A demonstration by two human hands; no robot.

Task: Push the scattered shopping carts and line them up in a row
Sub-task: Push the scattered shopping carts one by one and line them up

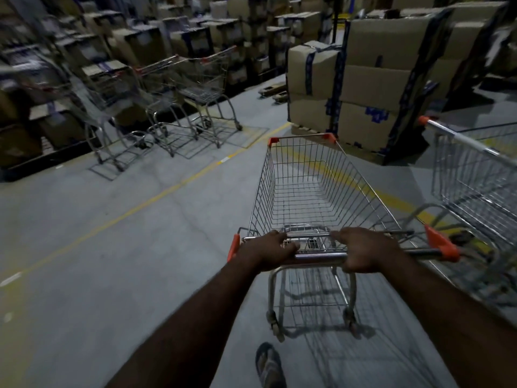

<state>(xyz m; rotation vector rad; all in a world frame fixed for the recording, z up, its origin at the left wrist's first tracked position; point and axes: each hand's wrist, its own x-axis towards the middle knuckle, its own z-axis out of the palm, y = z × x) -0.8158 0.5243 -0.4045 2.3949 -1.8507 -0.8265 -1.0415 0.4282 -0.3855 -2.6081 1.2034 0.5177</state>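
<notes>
The shopping cart (313, 189) in hand sits low of centre, at about 5 o'clock in the view, its wire basket bare and its nose aimed toward 12 o'clock along the grey floor (98, 261). Both hands grip its chrome handle bar (321, 256) between the orange end caps: the left hand (270, 250) near the left cap, the right hand (361, 249) a little right of the bar's middle, each with fingers pressed together and curled over the bar. Just beside the cart at 3 o'clock stands a second cart (475, 175), close to touching, though contact cannot be told. Ahead at 1 o'clock rises a stack of taped cardboard boxes (372, 79). At 10 to 11 o'clock, well apart across a yellow floor line (156, 193), three carts (167, 88) stand side by side against more blurred boxes. A sandalled foot (270, 365) shows at 6 o'clock.
</notes>
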